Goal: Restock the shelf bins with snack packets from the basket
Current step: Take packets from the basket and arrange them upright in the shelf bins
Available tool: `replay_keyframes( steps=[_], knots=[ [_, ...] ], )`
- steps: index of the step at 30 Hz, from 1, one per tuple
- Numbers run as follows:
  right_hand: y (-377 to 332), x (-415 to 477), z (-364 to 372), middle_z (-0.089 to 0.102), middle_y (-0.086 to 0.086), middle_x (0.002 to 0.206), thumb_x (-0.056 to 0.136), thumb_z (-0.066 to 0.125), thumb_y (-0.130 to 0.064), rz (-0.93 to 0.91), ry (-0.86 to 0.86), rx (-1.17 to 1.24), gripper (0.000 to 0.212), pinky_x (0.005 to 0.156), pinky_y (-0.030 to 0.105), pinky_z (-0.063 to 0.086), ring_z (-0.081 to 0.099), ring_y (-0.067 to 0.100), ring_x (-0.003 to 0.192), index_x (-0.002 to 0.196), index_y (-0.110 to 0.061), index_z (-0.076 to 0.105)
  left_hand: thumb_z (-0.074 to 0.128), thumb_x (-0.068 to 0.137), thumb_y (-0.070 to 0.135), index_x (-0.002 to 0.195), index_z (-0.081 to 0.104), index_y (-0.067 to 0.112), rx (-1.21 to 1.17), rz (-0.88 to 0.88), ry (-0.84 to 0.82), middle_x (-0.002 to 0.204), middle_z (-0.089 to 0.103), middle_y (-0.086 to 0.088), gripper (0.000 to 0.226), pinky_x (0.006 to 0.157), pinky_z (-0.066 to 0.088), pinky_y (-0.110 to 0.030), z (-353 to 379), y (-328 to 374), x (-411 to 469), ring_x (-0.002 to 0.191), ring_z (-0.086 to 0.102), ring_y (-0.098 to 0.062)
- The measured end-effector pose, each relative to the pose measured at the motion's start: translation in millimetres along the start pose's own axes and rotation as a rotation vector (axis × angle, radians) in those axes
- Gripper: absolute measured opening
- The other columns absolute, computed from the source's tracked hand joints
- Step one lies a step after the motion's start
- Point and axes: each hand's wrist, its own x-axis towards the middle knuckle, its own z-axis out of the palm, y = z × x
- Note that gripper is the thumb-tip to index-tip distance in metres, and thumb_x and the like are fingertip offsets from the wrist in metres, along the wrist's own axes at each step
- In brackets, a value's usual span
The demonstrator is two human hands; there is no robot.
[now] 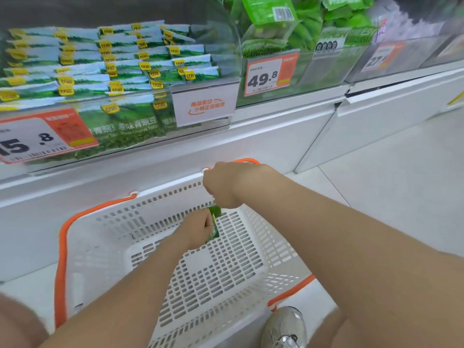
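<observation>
A white perforated basket (105, 242) with orange handles stands on the floor under the shelf. My left hand (194, 231) is inside it and grips a green snack packet (214, 223) near the basket's far wall. My right hand (222, 187) hovers just above, at the far rim, its fingers curled down toward the packet's top edge; whether they pinch it is hidden. Above, a clear shelf bin (105, 79) holds rows of green and white packets with yellow labels.
A second bin (296, 36) to the right holds bright green packets behind a 49.8 price tag (272, 74). A white sign (204, 106) hangs between bins. The white shelf base (175, 156) runs behind the basket. My silver shoe (285, 327) is beside it.
</observation>
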Motion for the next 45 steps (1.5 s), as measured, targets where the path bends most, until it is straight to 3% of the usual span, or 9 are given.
replay_keyframes(
  steps=[6, 14, 19, 22, 25, 30, 37, 41, 45],
  knots=[
    [14, -27, -27, 0.053, 0.011, 0.130, 0.095, 0.056, -0.009, 0.092, 0.089, 0.067, 0.040, 0.093, 0.046, 0.055, 0.062, 0.033, 0.110, 0.134, -0.015, 0.055, 0.079, 0.086, 0.008, 0.075, 0.048, 0.019, -0.478, 0.051, 0.164, 0.076, 0.051, 0.003, 0.035, 0.060, 0.044, -0.021, -73, 57, -34, 0.068, 0.050, -0.015],
    [22, -58, -44, 0.068, 0.016, 0.092, 0.080, 0.080, -0.030, 0.141, 0.310, 0.272, 0.039, 0.066, 0.038, 0.052, 0.065, 0.031, 0.089, 0.106, -0.002, 0.071, 0.074, 0.086, -0.014, 0.072, 0.036, 0.013, -0.822, 0.266, 0.270, 0.095, 0.077, -0.003, 0.048, 0.071, 0.061, -0.035, -129, 115, -91, 0.082, 0.077, -0.031],
    [22, -74, -58, 0.069, 0.007, 0.117, 0.088, 0.074, -0.027, 0.096, 0.532, 0.440, 0.029, 0.094, 0.037, 0.052, 0.060, 0.028, 0.117, 0.117, -0.020, 0.073, 0.072, 0.086, 0.009, 0.081, 0.051, 0.017, -0.491, 0.339, 0.626, 0.075, 0.063, 0.001, 0.023, 0.051, 0.043, -0.029, -149, 134, -114, 0.059, 0.065, -0.019],
    [20, -82, -73, 0.064, 0.008, 0.137, 0.095, 0.059, -0.017, 0.111, 0.717, 0.572, 0.043, 0.103, 0.033, 0.044, 0.054, 0.030, 0.132, 0.137, -0.019, 0.063, 0.060, 0.083, 0.008, 0.093, 0.058, 0.021, -0.201, 0.502, 0.985, 0.086, 0.062, 0.006, 0.017, 0.066, 0.049, -0.035, -175, 150, -125, 0.071, 0.060, -0.010],
    [18, -87, -86, 0.070, 0.012, 0.121, 0.095, 0.050, -0.015, 0.160, 1.046, 0.664, 0.043, 0.091, 0.038, 0.051, 0.065, 0.032, 0.109, 0.136, -0.015, 0.060, 0.053, 0.081, 0.004, 0.100, 0.062, 0.017, -0.031, 0.581, 1.140, 0.097, 0.060, 0.005, 0.025, 0.078, 0.049, -0.040, -211, 158, -123, 0.085, 0.057, -0.014],
    [21, -81, -103, 0.067, -0.002, 0.094, 0.101, 0.053, -0.017, 0.053, 1.368, 0.693, 0.027, 0.077, 0.040, 0.043, 0.056, 0.021, 0.081, 0.128, -0.014, 0.057, 0.043, 0.089, 0.012, 0.103, 0.077, 0.018, 0.276, 0.290, 0.722, 0.106, 0.076, -0.004, 0.037, 0.092, 0.056, -0.045, -267, 172, -113, 0.104, 0.066, -0.028],
    [33, -54, -111, 0.068, 0.003, 0.092, 0.096, 0.063, -0.014, -0.020, 1.251, 0.488, 0.020, 0.075, 0.048, 0.051, 0.060, 0.032, 0.085, 0.114, -0.021, 0.058, 0.047, 0.088, 0.048, 0.080, 0.063, 0.018, 0.488, 0.183, 0.152, 0.082, 0.067, -0.007, 0.036, 0.072, 0.052, -0.039, -299, 181, -104, 0.079, 0.061, -0.027],
    [42, -45, -116, 0.072, 0.009, 0.101, 0.093, 0.067, -0.015, 0.084, 1.195, 0.372, 0.027, 0.081, 0.046, 0.053, 0.064, 0.036, 0.097, 0.120, -0.020, 0.064, 0.062, 0.094, 0.039, 0.120, 0.065, 0.032, 0.475, 0.255, 0.054, 0.111, 0.067, 0.006, 0.027, 0.090, 0.054, -0.041, -304, 174, -99, 0.101, 0.063, -0.019],
    [47, -47, -121, 0.071, 0.012, 0.094, 0.093, 0.066, -0.010, 0.105, 1.116, 0.258, 0.026, 0.073, 0.046, 0.054, 0.062, 0.039, 0.092, 0.118, -0.016, 0.064, 0.062, 0.094, 0.044, 0.088, 0.066, 0.015, 0.465, 0.267, 0.105, 0.075, 0.060, -0.001, 0.030, 0.064, 0.045, -0.040, -301, 159, -85, 0.067, 0.054, -0.023]
  ],
)
